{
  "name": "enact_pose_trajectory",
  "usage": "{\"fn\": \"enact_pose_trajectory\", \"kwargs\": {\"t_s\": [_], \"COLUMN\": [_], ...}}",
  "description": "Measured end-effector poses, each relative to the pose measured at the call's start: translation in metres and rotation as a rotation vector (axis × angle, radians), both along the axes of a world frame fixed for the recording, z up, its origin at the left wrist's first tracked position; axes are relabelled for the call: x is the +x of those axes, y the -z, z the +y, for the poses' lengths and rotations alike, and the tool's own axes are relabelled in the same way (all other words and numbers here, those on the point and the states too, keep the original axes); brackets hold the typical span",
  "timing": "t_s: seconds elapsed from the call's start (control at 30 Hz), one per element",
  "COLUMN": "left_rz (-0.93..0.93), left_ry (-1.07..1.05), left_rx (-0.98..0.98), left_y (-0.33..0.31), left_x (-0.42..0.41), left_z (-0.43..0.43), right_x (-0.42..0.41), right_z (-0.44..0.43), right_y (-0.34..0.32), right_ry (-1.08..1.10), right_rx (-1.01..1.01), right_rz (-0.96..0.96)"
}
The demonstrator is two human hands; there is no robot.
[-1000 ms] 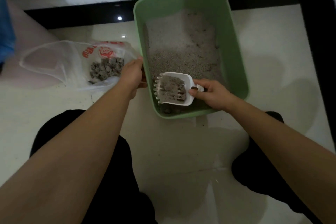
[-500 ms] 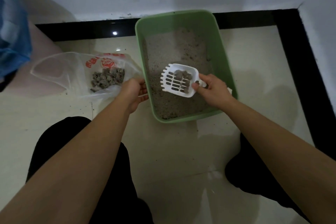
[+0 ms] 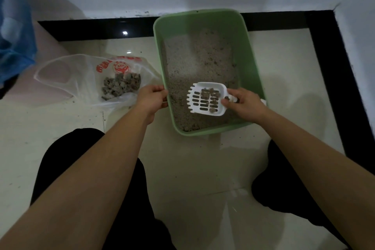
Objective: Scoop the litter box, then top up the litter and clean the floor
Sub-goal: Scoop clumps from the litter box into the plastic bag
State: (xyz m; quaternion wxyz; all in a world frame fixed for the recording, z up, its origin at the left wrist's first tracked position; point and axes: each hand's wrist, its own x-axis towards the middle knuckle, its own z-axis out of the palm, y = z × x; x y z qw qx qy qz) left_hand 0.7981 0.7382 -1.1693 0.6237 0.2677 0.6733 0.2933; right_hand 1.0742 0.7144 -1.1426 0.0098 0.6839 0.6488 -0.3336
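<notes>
Now | right hand (image 3: 244, 103) pinches scoop (image 3: 206, 98) handle, level over box (image 3: 198, 22) so clumps (image 3: 210, 94) stay in | left hand (image 3: 151, 98) grips box's left rim, likely steadying | bag (image 3: 85, 79) open just beside, ready

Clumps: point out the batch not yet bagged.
The clumps on the white scoop, in the right hand over the litter box; the others lie in the plastic bag.

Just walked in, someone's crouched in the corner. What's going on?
A person is scooping a green litter box. The right hand holds a white slotted scoop carrying dark clumps over the litter; the left hand grips the box's left rim. A plastic bag holding clumps lies open on the floor beside it.
</notes>
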Motion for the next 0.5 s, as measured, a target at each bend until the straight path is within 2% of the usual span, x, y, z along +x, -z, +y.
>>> {"fn": "enact_pose_trajectory", "kwargs": {"t_s": [0.13,0.27,0.37,0.5], "left_rz": [-0.019,-0.025,0.087,0.363], "left_ry": [-0.033,-0.031,-0.162,-0.426], "left_rx": [-0.022,-0.075,-0.107,-0.105], "left_y": [0.002,-0.004,-0.002,0.004], "left_x": [-0.001,-0.007,-0.017,-0.051], "left_z": [0.002,0.001,-0.005,-0.013], "right_x": [0.006,-0.004,-0.025,-0.067], "right_z": [0.005,0.013,0.028,0.062], "right_y": [0.003,0.002,-0.008,-0.023], "right_ry": [-0.049,0.068,0.078,0.046], "right_rx": [-0.022,-0.007,0.052,0.114], "right_rz": [-0.066,0.128,0.207,0.172]}}
